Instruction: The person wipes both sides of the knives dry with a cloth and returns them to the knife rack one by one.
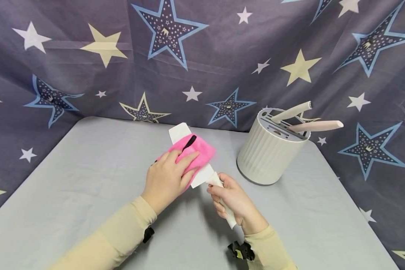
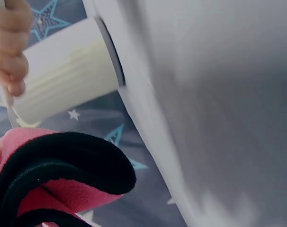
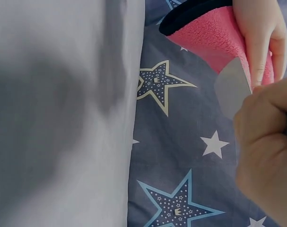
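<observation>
My left hand (image 1: pixel 165 182) grips a pink cloth (image 1: pixel 204 148) with black edging, which is folded over the broad blade of a kitchen knife (image 1: pixel 202 175). The blade's pale tip end sticks out beyond the cloth at the upper left. My right hand (image 1: pixel 234 198) is curled round the knife's white handle (image 1: pixel 231 219). The knife is held above the table, slanting from upper left to lower right. In the right wrist view the bare blade (image 3: pixel 231 90) shows between the cloth and my right hand; the cloth hides its middle.
A white ribbed knife block (image 1: pixel 273 153) stands at the right of the grey-covered table (image 1: pixel 71 195). A white handle (image 1: pixel 291 112) and a pinkish handle (image 1: pixel 317 126) jut from its top. Star-patterned fabric (image 1: pixel 222 48) hangs behind the table.
</observation>
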`<state>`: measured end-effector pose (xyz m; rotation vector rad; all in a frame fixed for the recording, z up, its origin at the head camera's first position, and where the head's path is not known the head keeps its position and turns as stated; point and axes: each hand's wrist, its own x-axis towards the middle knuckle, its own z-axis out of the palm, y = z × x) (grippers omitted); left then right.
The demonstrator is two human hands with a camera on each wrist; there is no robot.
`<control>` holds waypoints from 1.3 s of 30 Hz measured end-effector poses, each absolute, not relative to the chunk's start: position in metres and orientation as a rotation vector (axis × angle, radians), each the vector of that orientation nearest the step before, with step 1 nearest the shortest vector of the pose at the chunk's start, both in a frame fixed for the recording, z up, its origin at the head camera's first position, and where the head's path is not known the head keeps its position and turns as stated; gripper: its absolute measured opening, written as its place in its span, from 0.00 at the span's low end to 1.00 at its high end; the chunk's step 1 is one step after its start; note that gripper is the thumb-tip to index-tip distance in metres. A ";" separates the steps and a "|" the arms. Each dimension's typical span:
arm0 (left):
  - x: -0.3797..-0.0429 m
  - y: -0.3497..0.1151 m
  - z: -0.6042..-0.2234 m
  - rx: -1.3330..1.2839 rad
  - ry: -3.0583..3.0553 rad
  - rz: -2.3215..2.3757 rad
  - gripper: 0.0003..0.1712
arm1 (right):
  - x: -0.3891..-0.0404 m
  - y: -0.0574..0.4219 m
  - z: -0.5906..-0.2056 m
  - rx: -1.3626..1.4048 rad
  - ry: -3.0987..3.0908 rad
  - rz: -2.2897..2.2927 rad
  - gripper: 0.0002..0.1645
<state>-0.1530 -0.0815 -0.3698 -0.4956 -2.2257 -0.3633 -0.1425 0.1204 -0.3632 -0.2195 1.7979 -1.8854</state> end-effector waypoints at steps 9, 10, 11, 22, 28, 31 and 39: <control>-0.168 -0.103 -0.366 -0.425 -2.259 -0.349 0.21 | -0.138 0.121 -0.365 -0.251 1.797 -1.836 0.10; -0.169 -0.106 -0.365 -0.412 -2.273 -0.350 0.22 | -0.137 0.121 -0.366 -0.254 1.794 -1.832 0.10; -0.170 -0.108 -0.365 -0.398 -2.286 -0.352 0.22 | -0.137 0.122 -0.366 -0.258 1.790 -1.828 0.10; -0.181 -0.131 -0.371 -0.287 -2.304 -0.392 0.23 | -0.133 0.123 -0.370 -0.278 1.769 -1.783 0.10; -0.183 -0.139 -0.373 -0.225 -2.343 -0.429 0.23 | -0.132 0.123 -0.372 -0.288 1.762 -1.771 0.10; -0.184 -0.142 -0.372 -0.199 -2.355 -0.447 0.22 | -0.131 0.123 -0.372 -0.290 1.761 -1.765 0.11; -0.185 -0.150 -0.369 -0.050 -2.454 -0.603 0.24 | -0.131 0.124 -0.374 -0.298 1.752 -1.755 0.09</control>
